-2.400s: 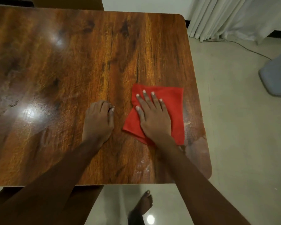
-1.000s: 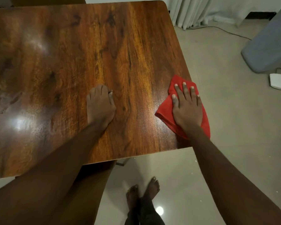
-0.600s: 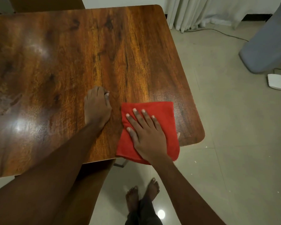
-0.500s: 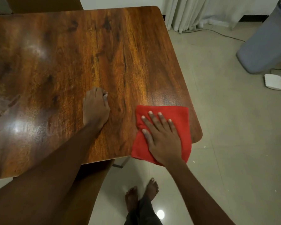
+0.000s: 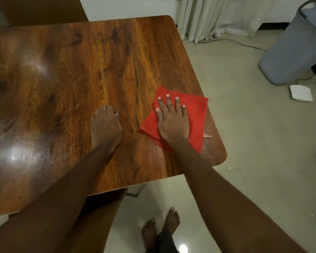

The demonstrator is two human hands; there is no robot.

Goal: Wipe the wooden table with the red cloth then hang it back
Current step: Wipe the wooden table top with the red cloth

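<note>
Red cloth (image 5: 197,115) is sliding back onto the table (image 5: 80,79) under the right hand (image 5: 172,123), fingers (image 5: 169,104) flat and spread; probably soft, light: pinch a corner.

My right hand (image 5: 172,123) presses flat, fingers straight, on the red cloth (image 5: 194,121) near the worktop (image 5: 80,70) right edge. My left hand (image 5: 105,127) rests beside it with fingers curled under.

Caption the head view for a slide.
Right hand presses red cloth flat near wooden table corner; left hand rests beside.
</note>
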